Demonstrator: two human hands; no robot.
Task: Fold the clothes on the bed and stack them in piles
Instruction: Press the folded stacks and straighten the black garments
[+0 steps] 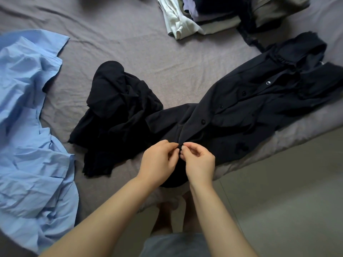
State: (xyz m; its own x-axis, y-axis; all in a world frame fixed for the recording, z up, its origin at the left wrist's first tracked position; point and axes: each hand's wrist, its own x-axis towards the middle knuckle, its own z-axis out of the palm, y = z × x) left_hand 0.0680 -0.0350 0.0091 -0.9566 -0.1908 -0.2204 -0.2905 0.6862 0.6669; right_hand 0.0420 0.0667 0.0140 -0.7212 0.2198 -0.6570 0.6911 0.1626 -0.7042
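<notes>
I see both hands meeting at the near edge of the bed (130, 52), over the lower end of a dark button-front garment (250, 108). My left hand (157, 160) and right hand (199, 162) sit side by side, fingertips pinched together on one small button (180, 145) and the fabric around it, so each is clamped on the garment's front placket. From the hands the garment runs away diagonally toward the bed's right edge, lying flat with its row of buttons showing; its hem hangs slightly over the near edge beneath my wrists. Just left of it, touching its lower part, a crumpled black garment (115, 115) lies in a heap. A light blue shirt (31, 127) is spread along the bed's left edge, well apart from the hands. At the far edge, right of centre, sits a stack of folded clothes (204, 17) in white, grey and dark tones.
</notes>
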